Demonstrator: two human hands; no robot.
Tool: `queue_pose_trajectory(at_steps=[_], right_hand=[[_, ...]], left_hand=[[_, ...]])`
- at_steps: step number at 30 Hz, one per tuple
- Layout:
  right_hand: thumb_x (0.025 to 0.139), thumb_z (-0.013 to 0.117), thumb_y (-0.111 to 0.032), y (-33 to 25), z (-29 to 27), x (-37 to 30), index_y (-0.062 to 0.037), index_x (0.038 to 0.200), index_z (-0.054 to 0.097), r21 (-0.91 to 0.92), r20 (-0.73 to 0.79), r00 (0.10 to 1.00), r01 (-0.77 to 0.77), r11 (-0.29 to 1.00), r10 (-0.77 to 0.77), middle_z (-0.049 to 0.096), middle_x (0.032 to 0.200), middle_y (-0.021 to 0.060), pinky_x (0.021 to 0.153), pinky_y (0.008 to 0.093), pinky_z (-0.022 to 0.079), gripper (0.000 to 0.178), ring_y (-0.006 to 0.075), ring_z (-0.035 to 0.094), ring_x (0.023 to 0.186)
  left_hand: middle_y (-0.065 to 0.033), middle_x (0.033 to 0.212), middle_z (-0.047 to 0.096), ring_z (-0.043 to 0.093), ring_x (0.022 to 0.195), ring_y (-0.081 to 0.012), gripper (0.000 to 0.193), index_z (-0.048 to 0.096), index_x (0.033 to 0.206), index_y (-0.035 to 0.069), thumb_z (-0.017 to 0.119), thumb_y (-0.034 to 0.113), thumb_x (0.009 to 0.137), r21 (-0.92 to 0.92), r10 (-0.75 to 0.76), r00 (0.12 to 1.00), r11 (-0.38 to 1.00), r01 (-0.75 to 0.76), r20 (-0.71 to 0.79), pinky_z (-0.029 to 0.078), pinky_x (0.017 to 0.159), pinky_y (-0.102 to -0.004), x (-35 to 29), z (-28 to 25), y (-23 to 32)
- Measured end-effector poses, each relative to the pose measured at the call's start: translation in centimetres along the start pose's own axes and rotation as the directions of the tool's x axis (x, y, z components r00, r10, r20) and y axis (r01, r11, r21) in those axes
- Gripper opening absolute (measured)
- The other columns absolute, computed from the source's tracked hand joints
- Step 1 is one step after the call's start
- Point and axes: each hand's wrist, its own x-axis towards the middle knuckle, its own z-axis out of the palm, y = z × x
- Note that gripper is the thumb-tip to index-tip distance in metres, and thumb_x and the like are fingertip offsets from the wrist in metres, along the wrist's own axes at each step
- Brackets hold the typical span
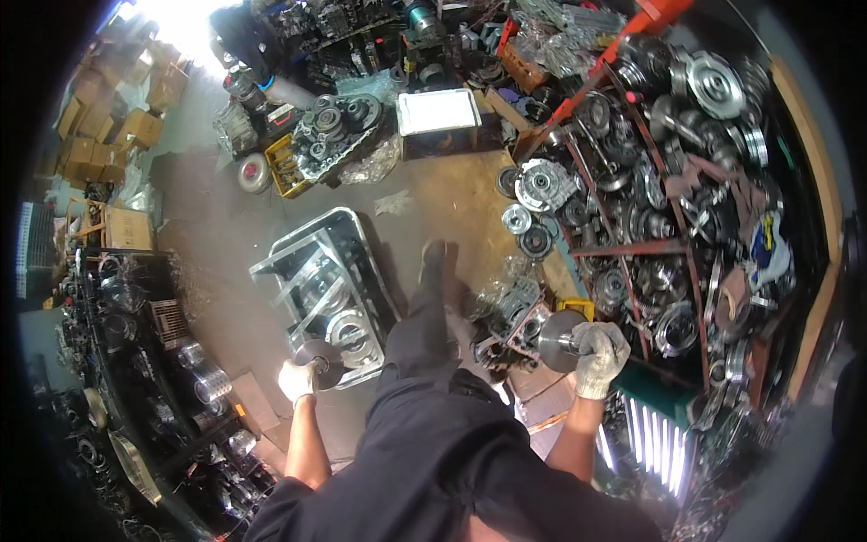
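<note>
My left hand (pixel 297 380), in a pale work glove, is closed round a dark, round metal disc (pixel 330 369) with a hub at its middle. It hangs by the near corner of a grey metal crate (pixel 372 271) that holds several large round gear parts (pixel 349 334). Out to the right, my right hand (pixel 600 359), also gloved, grips the short shaft of a wide, shiny metal disc (pixel 556 348). That disc is held above an engine block (pixel 524 327) and other parts on the floor. The fingertips of both hands are partly hidden.
A red metal rack (pixel 632 248) packed with gears and shafts fills the right side. Machine parts crowd a shelf (pixel 181 425) at the left. Ahead are a white-topped box (pixel 439 113), a yellow crate (pixel 285 168) and a gear assembly (pixel 336 126). Cardboard boxes (pixel 90 149) are stacked far left.
</note>
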Motion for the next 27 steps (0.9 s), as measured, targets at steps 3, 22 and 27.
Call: queue_pose_trajectory(at_steps=[3, 22, 27], right_hand=[[0.098, 0.063, -0.015, 3.1, 3.2, 7.8, -0.0028, 0.074, 0.054, -0.011, 0.078, 0.995, -0.057, 0.998, 0.058, 0.049, 0.057, 0.0051, 0.066, 0.0385, 0.051, 0.028, 0.0199, 0.054, 0.055], [0.09, 0.074, -0.006, 40.7, 27.3, 65.1, -0.0045, 0.08, 0.064, 0.004, -0.012, 0.94, -0.341, 0.94, 0.341, 0.062, 0.065, 0.0057, 0.056, 0.0304, 0.046, 0.014, 0.015, 0.058, 0.056], [0.093, 0.073, -0.013, 62.6, 30.5, 77.5, -0.0017, 0.084, 0.066, 0.031, -0.006, 0.874, -0.485, 0.874, 0.486, 0.065, 0.07, 0.007, 0.051, 0.0304, 0.045, 0.016, 0.0151, 0.058, 0.055]], left_hand=[[-0.0299, 0.102, 0.077, 0.076, 0.1, -0.0434, 0.053, 0.078, 0.1, -0.003, 0.086, 0.037, 0.066, -0.01, -0.033, 0.999, 0.999, 0.033, 0.012, 0.058, 0.093, -0.0465, 3.7, 1.1, 5.4], [-0.0274, 0.102, 0.078, 0.075, 0.096, -0.0435, 0.059, 0.075, 0.109, -0.005, 0.09, 0.038, 0.071, -0.006, -0.185, 0.975, 0.982, 0.187, 0.122, 0.058, 0.09, -0.0479, 28.9, 2.1, 44.5], [-0.0259, 0.103, 0.077, 0.076, 0.095, -0.0417, 0.054, 0.072, 0.11, -0.003, 0.09, 0.03, 0.071, 0.068, -0.205, 0.978, 0.977, 0.202, 0.046, 0.058, 0.087, -0.0504, 33.1, 8.3, 47.8]])
